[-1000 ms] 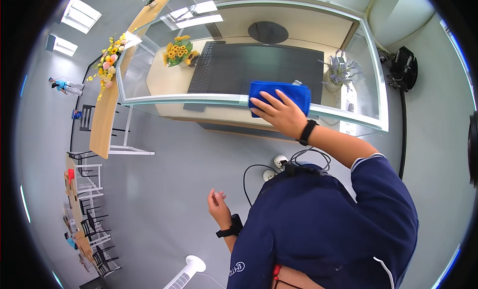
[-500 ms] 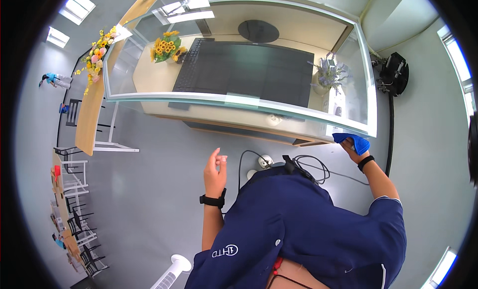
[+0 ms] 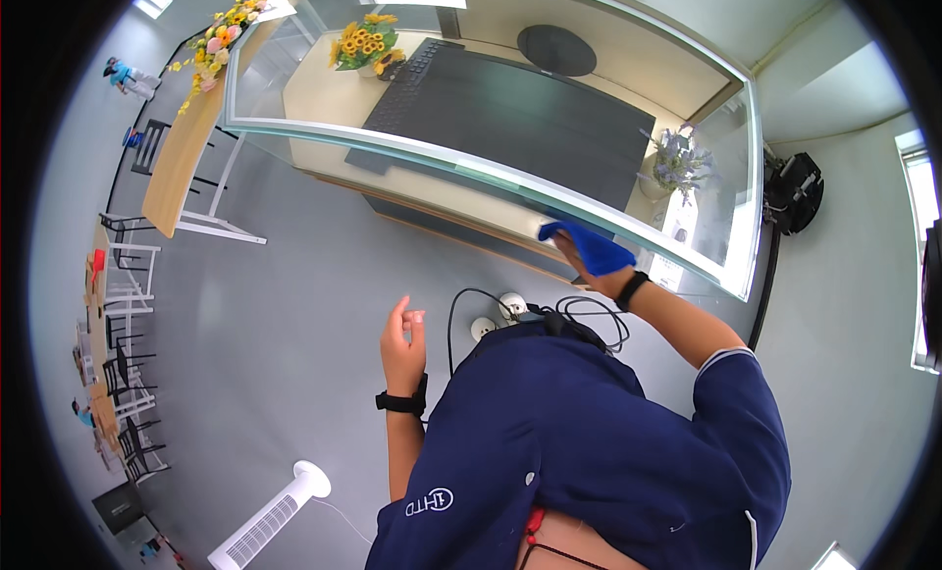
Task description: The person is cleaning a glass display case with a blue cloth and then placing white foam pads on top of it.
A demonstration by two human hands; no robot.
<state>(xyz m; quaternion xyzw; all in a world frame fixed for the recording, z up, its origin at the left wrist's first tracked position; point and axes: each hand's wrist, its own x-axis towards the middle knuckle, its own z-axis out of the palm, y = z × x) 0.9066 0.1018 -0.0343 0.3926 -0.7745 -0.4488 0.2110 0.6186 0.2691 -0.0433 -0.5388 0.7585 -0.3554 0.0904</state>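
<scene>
My right hand [image 3: 602, 280] grips a blue cloth [image 3: 597, 250] and holds it against the near edge of the glass case [image 3: 461, 162], right of the middle. The cloth partly hides the fingers. My left hand [image 3: 402, 349] is raised above the floor, apart from the case; its fingers are loosely bent, thumb apart, with nothing in them. Behind the glass lies a large black screen [image 3: 530, 119]. A pot of sunflowers [image 3: 365, 48] stands at its left end and a pot of lavender [image 3: 677, 168] at its right.
Cables [image 3: 599, 320] and white round sockets [image 3: 512, 305] lie on the floor close to my body. A white tower fan [image 3: 270, 516] stands at the lower left. Wooden tables [image 3: 186, 163] and black chairs [image 3: 149, 146] line the left side. A black device [image 3: 795, 192] is beside the wall at right.
My right hand has slid left along the case edge with the blue cloth, away from the right corner. The view has turned and shifted; my left hand keeps about the same pose.
</scene>
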